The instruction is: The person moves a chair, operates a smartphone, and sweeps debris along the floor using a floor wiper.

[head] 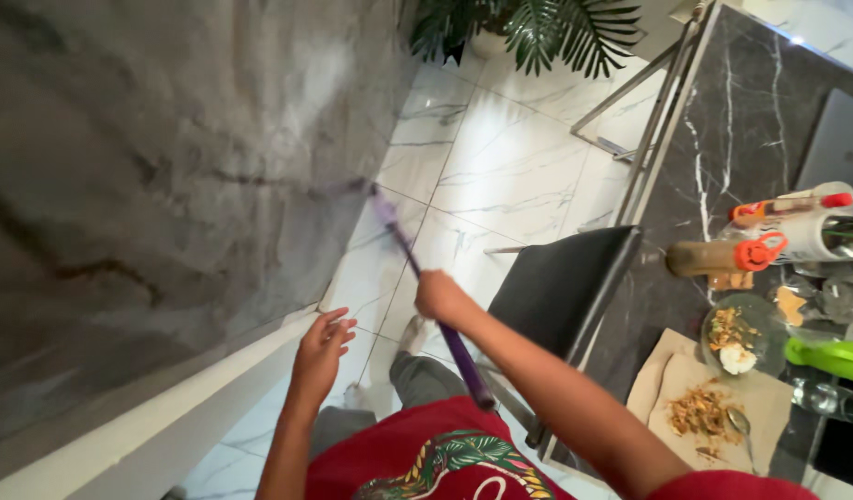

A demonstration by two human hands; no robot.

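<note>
The right hand point(440, 298) is gripping the purple broom handle point(426, 292) mid-shaft, its long axis running from near the lap up-left to the grey wall point(149, 185), while the left hand point(323, 347), fingers spread, is hovering just left.

The stick point(426, 287) gripped by the right hand point(440, 296) is purple along its whole length. The wall point(149, 185) it reaches toward is grey stone with darker brown-black veins, edged below by a plain white skirting point(195, 389). The floor tiles point(510, 167) are glossy white with thin grey marbling. The chair seat point(561, 278) is black, its frame silvery metal. The table top point(732, 130) is dark, nearly black marble streaked with white veins. On it lie tan paper point(686, 370), a bottle with an orange-red cap point(755, 252) and a bright green thing point(829, 359). The shirt point(436, 458) is red with a green leaf print. The plant point(538, 28) is deep green.
</note>
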